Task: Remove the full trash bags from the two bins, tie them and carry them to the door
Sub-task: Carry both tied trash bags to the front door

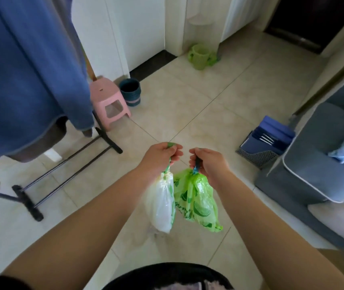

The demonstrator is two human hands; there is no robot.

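Hands (pixel 184 159) grip white bag (pixel 161 208), green bag (pixel 198 203)

This is a room in a home. The floor (pixel 198 105) is laid with pale glossy tiles. A blue towel (pixel 27 65) hangs on a drying rack (pixel 70 164) at the left, with a pink plastic stool (pixel 108 101) and a dark blue bin (pixel 130 92) beside it. A green bin (pixel 200 56) stands by white cabinets (pixel 137 28), and a grey sofa (pixel 317 164) fills the right side.
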